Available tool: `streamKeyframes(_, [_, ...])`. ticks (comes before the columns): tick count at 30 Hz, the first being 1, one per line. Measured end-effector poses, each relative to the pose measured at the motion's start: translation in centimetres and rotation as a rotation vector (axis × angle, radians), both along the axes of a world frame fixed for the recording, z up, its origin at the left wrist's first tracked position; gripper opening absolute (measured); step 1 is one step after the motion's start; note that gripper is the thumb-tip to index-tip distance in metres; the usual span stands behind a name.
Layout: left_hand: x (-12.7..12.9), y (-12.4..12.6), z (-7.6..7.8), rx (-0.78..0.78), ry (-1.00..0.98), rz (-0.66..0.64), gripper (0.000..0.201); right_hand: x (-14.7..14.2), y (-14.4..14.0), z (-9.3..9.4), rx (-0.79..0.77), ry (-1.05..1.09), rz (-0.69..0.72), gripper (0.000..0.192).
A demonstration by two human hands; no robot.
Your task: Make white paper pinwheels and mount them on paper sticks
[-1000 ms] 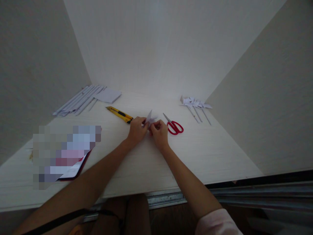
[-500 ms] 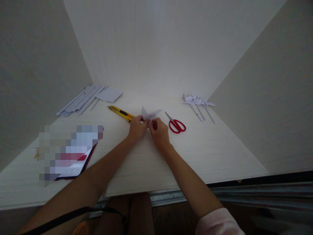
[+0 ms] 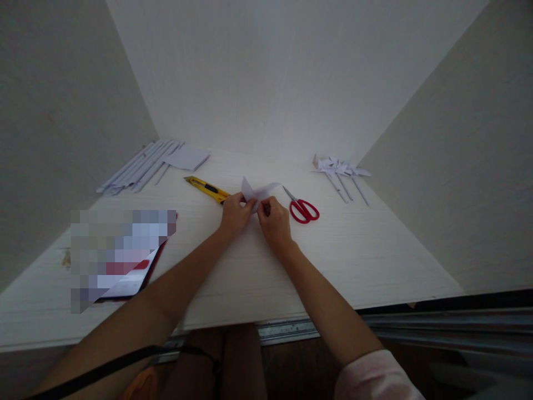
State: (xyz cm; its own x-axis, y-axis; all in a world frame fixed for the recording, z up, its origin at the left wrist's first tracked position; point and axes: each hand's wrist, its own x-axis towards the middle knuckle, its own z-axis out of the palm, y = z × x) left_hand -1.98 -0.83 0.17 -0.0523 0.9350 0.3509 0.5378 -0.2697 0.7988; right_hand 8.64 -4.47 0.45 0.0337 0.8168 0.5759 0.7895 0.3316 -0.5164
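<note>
Between my two hands is a small piece of white paper [image 3: 261, 191], with pointed corners standing up from it. My left hand [image 3: 236, 214] pinches its left side between thumb and fingers. On the lower right of the paper, the fingers of my right hand [image 3: 275, 219] are closed in a pinch and hide part of it. A yellow utility knife [image 3: 206, 189] lies just left of my left hand, its near end behind that hand. Scissors with red handles [image 3: 303, 210] rest on the table to the right of my right hand.
Several rolled paper sticks [image 3: 141, 166] lie at the back left, beside square sheets of paper [image 3: 189, 157]. Paper pinwheels on sticks [image 3: 339, 168] lie at the back right. A partly blurred tablet or phone [image 3: 133, 283] is at the front left. Pale panels [image 3: 258, 72] enclose the table.
The right corner of the paper now bends outward a little more, and my right fingers have shifted slightly on it. The whole view has moved slightly; the tools lie as before.
</note>
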Motion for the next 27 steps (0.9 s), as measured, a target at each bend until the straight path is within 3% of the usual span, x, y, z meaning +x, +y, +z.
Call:
streamKeyframes(13, [0.2,-0.7,0.4,0.037,0.010,-0.014,0.017,-0.1,0.1,0.2,-0.040,0.078,-0.019,0.009])
streamKeyframes(27, [0.3,-1.2,0.4,0.189,0.253,-0.009,0.017,-0.2,0.1,0.8,-0.179,0.492,-0.002,0.012])
